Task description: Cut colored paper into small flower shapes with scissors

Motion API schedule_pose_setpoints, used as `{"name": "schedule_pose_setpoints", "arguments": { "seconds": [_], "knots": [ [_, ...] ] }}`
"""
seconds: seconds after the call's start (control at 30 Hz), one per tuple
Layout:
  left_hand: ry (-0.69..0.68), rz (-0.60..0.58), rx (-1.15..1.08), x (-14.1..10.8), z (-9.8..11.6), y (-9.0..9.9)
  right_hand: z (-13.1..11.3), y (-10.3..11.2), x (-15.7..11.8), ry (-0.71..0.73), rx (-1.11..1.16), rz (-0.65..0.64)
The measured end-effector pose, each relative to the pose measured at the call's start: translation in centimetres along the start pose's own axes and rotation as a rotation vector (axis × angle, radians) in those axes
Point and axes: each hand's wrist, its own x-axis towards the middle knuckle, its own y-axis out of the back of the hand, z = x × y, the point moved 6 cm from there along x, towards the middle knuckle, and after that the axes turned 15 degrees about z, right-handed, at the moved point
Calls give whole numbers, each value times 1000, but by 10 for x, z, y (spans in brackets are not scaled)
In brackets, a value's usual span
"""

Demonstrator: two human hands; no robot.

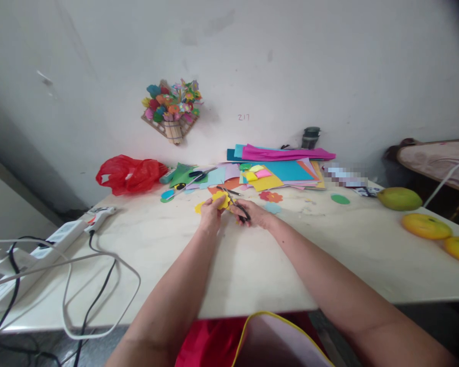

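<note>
Between the thumb and fingers of my left hand [211, 213] is a yellow paper flower [221, 199] with a scalloped edge. My right hand [254, 214] grips black-handled scissors [245, 213], their blades pointing up and left beside the yellow paper. Another piece of yellow paper [199, 208] shows just left of my left hand. Beyond my hands lies a dark pen [229, 190]. To the right are red and orange paper flowers [271, 197] and a light blue paper piece [273, 207].
Coloured paper sheets [290, 173] are stacked at the back, near a second pair of scissors [198, 176]. A red plastic bag [128, 173] sits at the back left. Power strips [61, 239] and loose cables occupy the left side. Mangoes [426, 226] lie on the right, near a green oval [340, 199].
</note>
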Motion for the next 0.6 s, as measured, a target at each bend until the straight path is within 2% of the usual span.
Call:
{"name": "schedule_pose_setpoints", "arguments": {
  "seconds": [0.23,0.6],
  "knots": [
    [8,45,2,-2,0,1,2,0,0,-17,49,-6],
    [1,19,-5,-1,0,0,-1,-3,-2,-40,83,-1]
  ]
}}
